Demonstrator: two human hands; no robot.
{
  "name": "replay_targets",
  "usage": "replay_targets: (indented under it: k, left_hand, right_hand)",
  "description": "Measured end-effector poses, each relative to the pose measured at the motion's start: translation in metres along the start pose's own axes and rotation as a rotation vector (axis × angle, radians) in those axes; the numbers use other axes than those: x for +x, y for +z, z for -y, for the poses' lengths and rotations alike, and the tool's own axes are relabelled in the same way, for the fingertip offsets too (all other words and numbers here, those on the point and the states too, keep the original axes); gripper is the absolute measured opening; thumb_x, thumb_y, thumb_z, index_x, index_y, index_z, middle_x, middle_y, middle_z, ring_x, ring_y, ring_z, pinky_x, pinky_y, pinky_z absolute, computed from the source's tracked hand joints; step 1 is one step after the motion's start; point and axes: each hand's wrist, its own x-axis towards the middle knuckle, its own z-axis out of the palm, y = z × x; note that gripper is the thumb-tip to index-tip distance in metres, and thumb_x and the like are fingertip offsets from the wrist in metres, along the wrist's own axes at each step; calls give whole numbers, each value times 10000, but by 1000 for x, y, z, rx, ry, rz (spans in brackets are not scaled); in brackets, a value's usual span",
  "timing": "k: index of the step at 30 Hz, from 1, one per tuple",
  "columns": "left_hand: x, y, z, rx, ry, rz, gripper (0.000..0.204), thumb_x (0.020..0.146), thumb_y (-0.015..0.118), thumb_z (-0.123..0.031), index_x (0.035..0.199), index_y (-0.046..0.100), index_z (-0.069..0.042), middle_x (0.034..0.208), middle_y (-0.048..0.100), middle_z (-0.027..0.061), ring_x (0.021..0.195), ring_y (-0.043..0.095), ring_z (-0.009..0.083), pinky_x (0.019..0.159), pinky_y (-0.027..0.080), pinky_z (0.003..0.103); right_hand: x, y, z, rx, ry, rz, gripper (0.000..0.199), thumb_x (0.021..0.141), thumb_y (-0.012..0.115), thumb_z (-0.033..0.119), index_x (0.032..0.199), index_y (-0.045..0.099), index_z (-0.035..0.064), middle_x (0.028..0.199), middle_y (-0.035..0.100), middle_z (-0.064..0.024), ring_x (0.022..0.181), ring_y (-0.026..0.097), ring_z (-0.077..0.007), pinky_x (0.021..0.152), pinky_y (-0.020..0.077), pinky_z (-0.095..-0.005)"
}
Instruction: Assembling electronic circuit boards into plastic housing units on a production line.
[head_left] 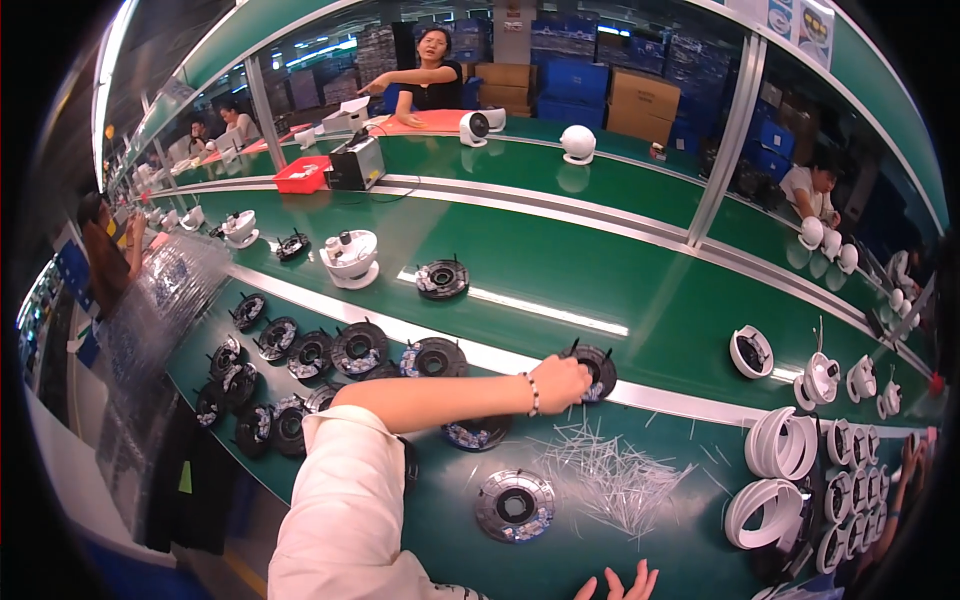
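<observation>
1) The left hand (pixel 558 384) reaches to the far side of the strip pile (pixel 622 490), its fingers closed on the near left part of a black disc (pixel 602 374)

2) That disc sits beyond the strip pile, over the white rail (pixel 690 406) that borders the green lane (pixel 600 255); whether it is lifted or resting there I cannot tell

3) The right hand (pixel 625 584) is on the near side of the strip pile, fingers spread wide and nothing seen in them, its lower part cut off

4) Just left of the strip pile a lone disc (pixel 490 506) lies flat with small boards on it; farther left are more discs (pixel 360 346), and well to the right stand white rings (pixel 766 446)

5) The step in hand seems to be moving a disc across the rail, though the direction is unclear

6) Next, I judge, calls for a firm hold on the rim, the disc kept level, and the right hand clear of the loose strips
</observation>
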Motion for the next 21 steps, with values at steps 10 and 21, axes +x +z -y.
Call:
replay_targets:
  k: [10, 21]
  left_hand:
    - [-51, -59, -20, -265, -48, -34, 327, 673, 611, -377, 630, 552, -58, 602, 555, 120, 567, 547, 308, 520, 434, 374]
    - [-71, -27, 175, 38, -961, 144, 526, 686, 637, -318, 1097, 440, -56, 1124, 471, 177, 1040, 455, 348, 850, 404, 416]
  right_hand:
    - [-3, 2, 0, -111, -63, -30, 184, 700, 587, 121, 865, 574, 42, 1157, 422, -237, 1106, 324, -439, 914, 263, -515]
    - [-7, 15, 13, -116, -38, -100, 140, 720, 570, 130, 830, 587, 44, 1175, 418, -230, 1115, 321, -437, 919, 261, -511]
